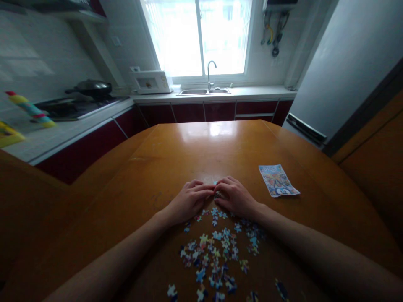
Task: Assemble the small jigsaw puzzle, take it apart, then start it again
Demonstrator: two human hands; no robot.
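Note:
Both hands meet over the wooden table [176,163], with their fingertips touching around a few small jigsaw pieces [218,195]. My left hand [191,198] comes from the left, its fingers together and pinching at the pieces' edge. Curled over the same pieces from the right is my right hand [234,196]; its fingers partly hide them. A bit of light blue piece shows just beyond the fingertips. Nearer to me, a loose scatter of jigsaw pieces [217,251] in blue, white, yellow and dark colours spreads between my forearms.
A creased picture sheet [278,180] with a colourful print lies to the right of my hands. Beyond the table are a sink [192,92], a microwave [151,82] and a stove with a lidded pan [93,88]. A fridge [343,63] stands at the right.

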